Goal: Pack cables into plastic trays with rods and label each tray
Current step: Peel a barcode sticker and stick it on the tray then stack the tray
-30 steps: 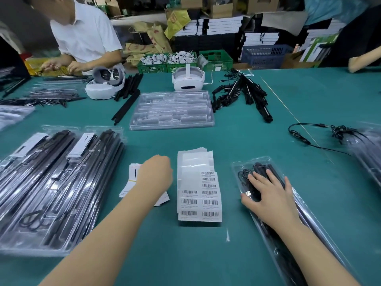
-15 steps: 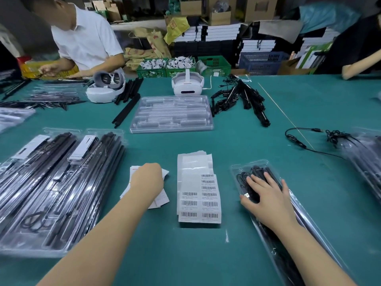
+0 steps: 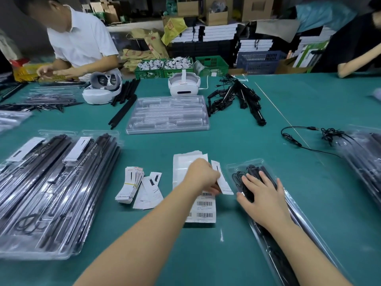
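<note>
A long clear plastic tray (image 3: 296, 205) holding a black coiled cable (image 3: 240, 176) and black rods lies at the front right. My right hand (image 3: 261, 193) rests flat on its near end, pressing the cable. My left hand (image 3: 203, 175) pinches a white label card (image 3: 221, 179) just left of the tray, above a sheet of barcode stickers (image 3: 203, 209). A bundle of white label cards (image 3: 131, 185) and loose cards (image 3: 149, 189) lie further left.
Stacked filled trays (image 3: 51, 190) sit at the left, more at the right edge (image 3: 367, 162). An empty clear tray (image 3: 168, 115), loose black rods (image 3: 123, 108), a cable pile (image 3: 237, 98), a loose cable (image 3: 294, 139) and two white headsets (image 3: 183, 85) lie beyond. A person (image 3: 82, 44) works at the far left.
My left hand left the card pile, moved right with one white label card and now holds it beside the tray. My right hand stayed on the tray.
</note>
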`<control>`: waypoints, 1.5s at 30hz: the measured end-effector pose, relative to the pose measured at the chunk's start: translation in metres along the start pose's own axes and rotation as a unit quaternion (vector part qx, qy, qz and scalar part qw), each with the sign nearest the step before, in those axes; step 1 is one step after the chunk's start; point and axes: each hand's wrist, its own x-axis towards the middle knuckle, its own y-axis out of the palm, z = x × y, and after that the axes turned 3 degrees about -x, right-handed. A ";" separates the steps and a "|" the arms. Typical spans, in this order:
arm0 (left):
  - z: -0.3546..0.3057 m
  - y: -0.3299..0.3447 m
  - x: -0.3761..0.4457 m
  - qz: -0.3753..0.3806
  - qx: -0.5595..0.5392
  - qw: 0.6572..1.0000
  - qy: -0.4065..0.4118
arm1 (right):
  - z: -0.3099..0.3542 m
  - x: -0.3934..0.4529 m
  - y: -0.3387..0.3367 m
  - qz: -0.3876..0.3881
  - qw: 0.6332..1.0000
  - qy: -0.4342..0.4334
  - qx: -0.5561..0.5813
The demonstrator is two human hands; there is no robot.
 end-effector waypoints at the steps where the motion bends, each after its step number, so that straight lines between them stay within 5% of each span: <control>1: 0.003 0.008 0.004 0.000 -0.002 1.000 -0.021 | 0.000 0.000 0.001 -0.001 1.000 0.000 0.000; 6: 0.012 0.027 0.017 0.003 0.014 0.999 -0.047 | 0.000 0.002 0.004 -0.001 1.000 -0.003 0.005; 13: 0.016 0.029 0.015 0.048 -0.128 0.988 -0.076 | -0.001 0.003 0.006 -0.004 1.000 -0.006 0.003; 45: 0.029 0.035 0.028 -0.049 -0.109 0.992 -0.037 | -0.003 0.003 0.007 -0.001 1.000 -0.013 0.025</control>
